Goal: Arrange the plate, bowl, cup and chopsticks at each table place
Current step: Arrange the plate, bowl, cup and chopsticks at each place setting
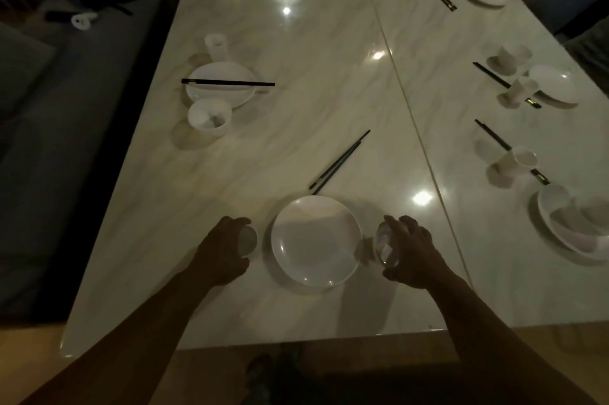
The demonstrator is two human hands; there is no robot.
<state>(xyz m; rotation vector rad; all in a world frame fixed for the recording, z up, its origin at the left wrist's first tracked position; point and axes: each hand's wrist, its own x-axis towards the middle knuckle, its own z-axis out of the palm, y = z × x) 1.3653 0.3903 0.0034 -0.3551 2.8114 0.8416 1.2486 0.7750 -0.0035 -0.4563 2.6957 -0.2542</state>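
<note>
Dim marble table (296, 147): my left hand (224, 249) cups a bowl (247, 241), right hand (408, 249) grips a cup (385, 244), both flanking the plate (314, 239); clinking its rim could chip something.

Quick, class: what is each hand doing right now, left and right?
Left hand: fingers closed around a small white cup left of the plate.
Right hand: fingers closed around a clear glass right of the plate.

Round white ceramic plate (314, 239) lies between the left hand (224, 249) and right hand (412, 251); small white bowl (247, 240) under the left, clear glass cup (386, 244) in the right; black chopsticks (339, 162) beyond.
</note>
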